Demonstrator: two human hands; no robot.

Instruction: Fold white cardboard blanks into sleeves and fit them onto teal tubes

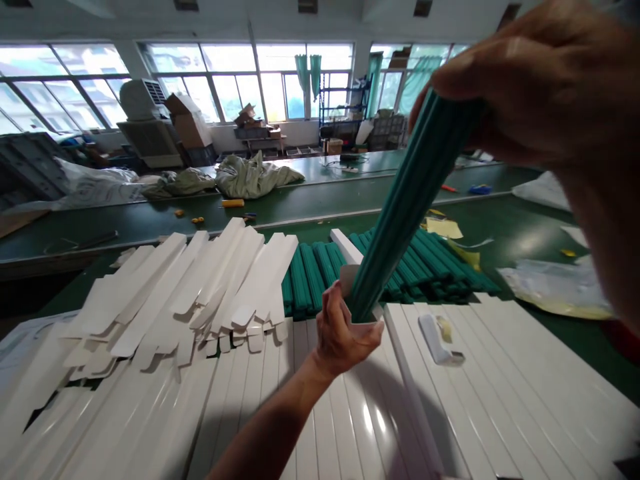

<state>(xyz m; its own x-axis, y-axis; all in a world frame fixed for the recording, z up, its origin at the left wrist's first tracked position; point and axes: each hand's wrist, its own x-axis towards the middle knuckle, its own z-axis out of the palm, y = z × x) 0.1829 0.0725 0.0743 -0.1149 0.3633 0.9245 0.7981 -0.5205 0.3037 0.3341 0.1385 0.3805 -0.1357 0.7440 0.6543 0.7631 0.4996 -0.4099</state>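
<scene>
My left hand (pixel 340 333) is wrapped round the open end of a narrow white cardboard box (pixel 352 275), with its flaps spread. My right hand (pixel 535 87), high at the right, grips the upper end of a long green ribbed bundle (pixel 405 200). The bundle slants down to the left, and its lower end sits in the mouth of the box. How deep it reaches is hidden by the flaps and my left fingers. Behind my left hand lie more green ribbed bundles (pixel 315 270), in rows on both sides of a white strip (pixel 347 245).
White boxes with loose flaps (pixel 200 287) are heaped at the left. Long white boxes (pixel 530 373) lie side by side in front, with a white tape dispenser (pixel 440 339) on top. Clear plastic bags (pixel 555 287) lie at the right. A green table (pixel 320 200) with crumpled cloth (pixel 255 175) stands behind.
</scene>
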